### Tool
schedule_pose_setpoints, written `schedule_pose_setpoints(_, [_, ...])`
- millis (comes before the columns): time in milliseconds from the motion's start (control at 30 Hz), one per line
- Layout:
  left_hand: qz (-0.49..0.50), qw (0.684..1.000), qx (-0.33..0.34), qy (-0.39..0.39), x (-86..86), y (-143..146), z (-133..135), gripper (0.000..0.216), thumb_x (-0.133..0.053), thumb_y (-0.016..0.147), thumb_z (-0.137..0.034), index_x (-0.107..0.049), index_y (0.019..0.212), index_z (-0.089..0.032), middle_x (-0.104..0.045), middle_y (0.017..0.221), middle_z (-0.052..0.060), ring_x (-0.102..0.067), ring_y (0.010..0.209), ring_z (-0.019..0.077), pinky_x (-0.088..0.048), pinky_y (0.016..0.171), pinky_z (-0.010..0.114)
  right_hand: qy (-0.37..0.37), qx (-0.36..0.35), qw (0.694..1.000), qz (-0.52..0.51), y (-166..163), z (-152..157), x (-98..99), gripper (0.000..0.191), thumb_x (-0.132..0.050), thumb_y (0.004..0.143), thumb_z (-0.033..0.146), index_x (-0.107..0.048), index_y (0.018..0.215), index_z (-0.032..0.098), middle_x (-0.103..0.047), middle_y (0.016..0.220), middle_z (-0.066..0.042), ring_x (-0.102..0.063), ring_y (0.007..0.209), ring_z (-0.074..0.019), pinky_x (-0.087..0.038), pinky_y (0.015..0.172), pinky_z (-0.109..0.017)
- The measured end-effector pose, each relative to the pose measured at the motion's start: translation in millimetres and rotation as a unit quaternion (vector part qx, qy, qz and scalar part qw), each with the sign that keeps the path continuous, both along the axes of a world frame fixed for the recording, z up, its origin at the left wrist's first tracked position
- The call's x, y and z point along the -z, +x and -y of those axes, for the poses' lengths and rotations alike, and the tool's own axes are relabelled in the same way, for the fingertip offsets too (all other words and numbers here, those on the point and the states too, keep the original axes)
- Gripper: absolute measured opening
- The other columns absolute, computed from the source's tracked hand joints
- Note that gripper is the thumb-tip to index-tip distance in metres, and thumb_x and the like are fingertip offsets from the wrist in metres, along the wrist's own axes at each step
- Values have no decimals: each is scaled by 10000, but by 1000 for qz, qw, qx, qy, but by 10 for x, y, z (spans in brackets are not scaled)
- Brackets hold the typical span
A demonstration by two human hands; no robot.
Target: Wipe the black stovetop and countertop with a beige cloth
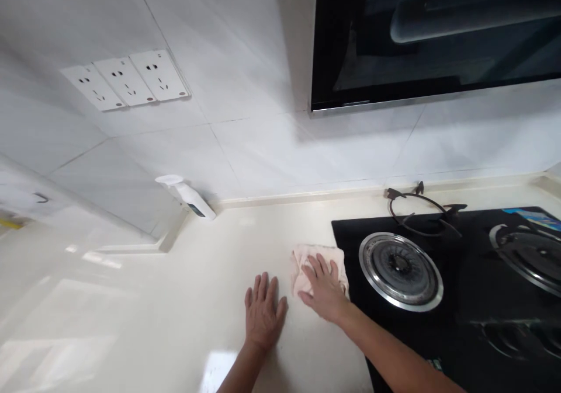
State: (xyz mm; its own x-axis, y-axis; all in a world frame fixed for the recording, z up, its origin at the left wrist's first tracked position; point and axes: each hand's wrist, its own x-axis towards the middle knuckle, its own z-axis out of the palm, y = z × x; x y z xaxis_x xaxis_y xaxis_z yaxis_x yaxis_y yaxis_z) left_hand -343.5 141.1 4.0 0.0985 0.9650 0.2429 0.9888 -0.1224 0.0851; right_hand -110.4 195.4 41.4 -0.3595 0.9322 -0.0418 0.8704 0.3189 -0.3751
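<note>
A folded pale pink cloth (299, 258) lies on the cream countertop (193, 305), against the left edge of the black glass stove (468, 291). My right hand (324, 291) holds the cloth down from above, its fingers spread and slightly bent over it. To the left of the cloth, my left hand (263, 314) lies flat on the bare counter with the fingers stretched out, and it holds nothing. The cloth's underside is hidden, and so is part of its top beneath my right hand.
A round burner (400, 270) is close to my right hand, with a loose black pan support (414, 228) behind it. A white bottle with a spray-type head (189, 197) stands by the wall corner. Wall sockets (127, 80) and a dark range hood (429, 48) are above.
</note>
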Motion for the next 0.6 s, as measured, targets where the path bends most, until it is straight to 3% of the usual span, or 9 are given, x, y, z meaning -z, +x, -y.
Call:
schedule_pose_setpoints(100, [7, 1000, 2, -1, -3, 3, -3, 542, -498, 1005, -398, -504, 1525, -248, -424, 1644, 116, -373, 1535, 317, -337, 1215, 574, 34, -39, 998, -29, 151, 575, 107, 534, -625, 876, 391, -579, 1388, 244, -463, 1614, -106, -285, 1537, -357, -124, 1238, -613])
schedule_pose_setpoints(233, [9, 1000, 1, 1, 6, 0, -9, 527, -489, 1008, -387, -516, 1517, -251, -427, 1643, 111, -376, 1534, 312, -339, 1215, 571, 102, -108, 983, -110, 488, 1121, 280, 496, -593, 746, 163, -604, 1233, 256, -628, 1404, -55, -530, 1325, -262, -365, 1131, -458])
schedule_pose_setpoints(300, [8, 1000, -1, 0, 6, -1, -10, 519, -485, 1012, -385, -521, 1512, -252, -430, 1642, 110, -375, 1534, 311, -341, 1214, 570, 144, -105, 973, -146, 650, 1273, 336, 493, -556, 676, 107, -605, 1145, 250, -668, 1267, -42, -598, 1182, -234, -438, 1035, -401])
schedule_pose_setpoints(433, [-3, 1000, 2, -7, -19, 9, -3, 525, -478, 1017, -395, -515, 1517, -240, -420, 1647, 118, -363, 1540, 319, -346, 1210, 574, 222, -5, 963, -153, 860, 1380, 327, 379, -532, 757, 105, -620, 1088, 268, -650, 1241, -54, -614, 1111, -250, -468, 951, -405])
schedule_pose_setpoints(600, [-13, 1000, -2, -2, -29, 23, 7, 519, -477, 1016, -381, -515, 1515, -245, -429, 1644, 111, -362, 1540, 306, -349, 1207, 559, 197, 137, 970, -30, 783, 1281, 282, 432, -590, 838, 276, -636, 1261, 347, -555, 1488, -106, -512, 1325, -384, -424, 995, -573])
